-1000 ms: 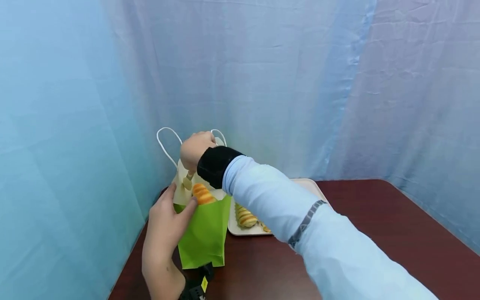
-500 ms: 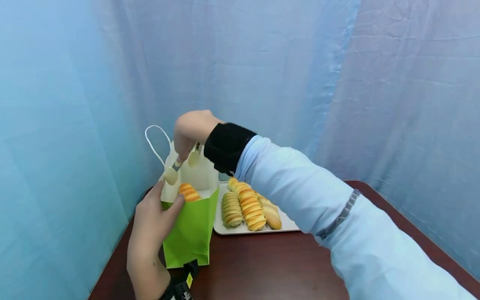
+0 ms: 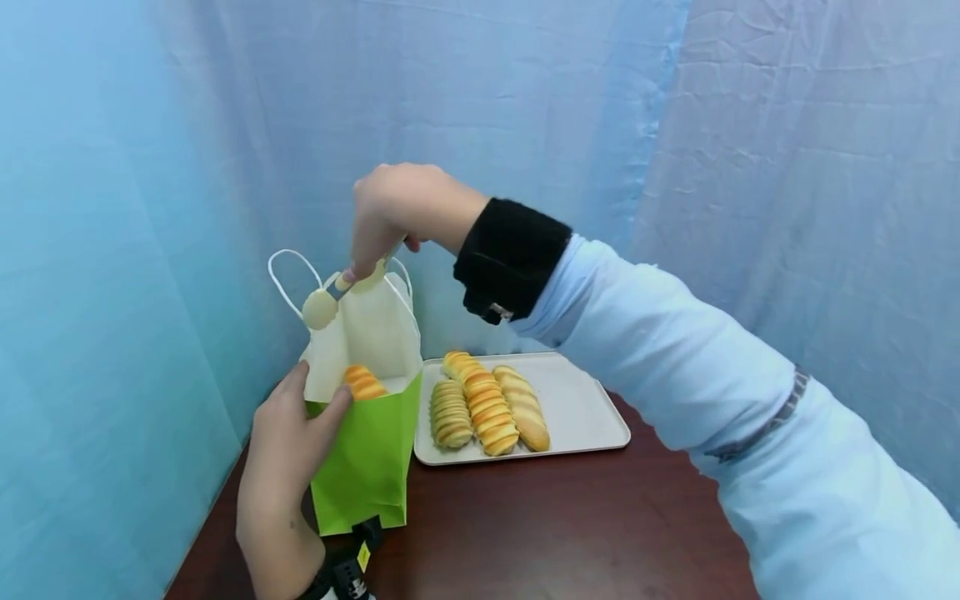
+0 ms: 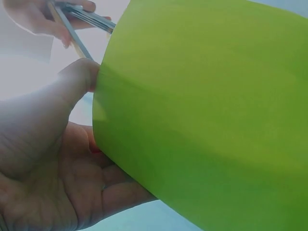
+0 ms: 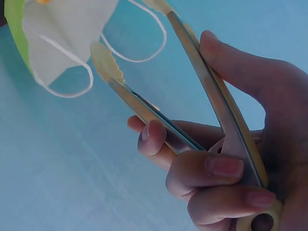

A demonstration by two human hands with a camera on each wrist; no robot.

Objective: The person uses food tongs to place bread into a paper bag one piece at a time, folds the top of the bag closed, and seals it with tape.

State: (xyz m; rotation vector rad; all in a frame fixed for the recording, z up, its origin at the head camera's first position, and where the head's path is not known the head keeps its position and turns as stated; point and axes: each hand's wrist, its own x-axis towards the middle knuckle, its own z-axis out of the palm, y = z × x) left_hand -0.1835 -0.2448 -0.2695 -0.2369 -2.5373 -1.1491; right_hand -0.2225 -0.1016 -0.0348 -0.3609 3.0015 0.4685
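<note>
A green paper bag (image 3: 367, 467) with a white inside and white cord handles stands upright at the left of the table. One orange-striped bread roll (image 3: 364, 383) shows in its mouth. My left hand (image 3: 281, 454) grips the bag's left rim, thumb at the near edge; in the left wrist view the fingers pass behind the green paper (image 4: 202, 106). Above the bag, my right hand (image 3: 405, 208) holds metal food tongs (image 5: 211, 96) with cream scalloped tips. The tongs are spread, with nothing between the tips, in the right wrist view.
Right of the bag lies a white tray (image 3: 581, 417). On its left half are a greenish ridged roll (image 3: 450, 415), a long orange-striped bread (image 3: 487, 408) and a smoother pale loaf (image 3: 521, 407). Blue curtains (image 3: 525, 100) hang behind the dark red table (image 3: 555, 517).
My right hand has lifted the tongs up out of the bag, and they have spread. The bread roll stays in the bag. My left hand keeps its grip; the view has shifted right.
</note>
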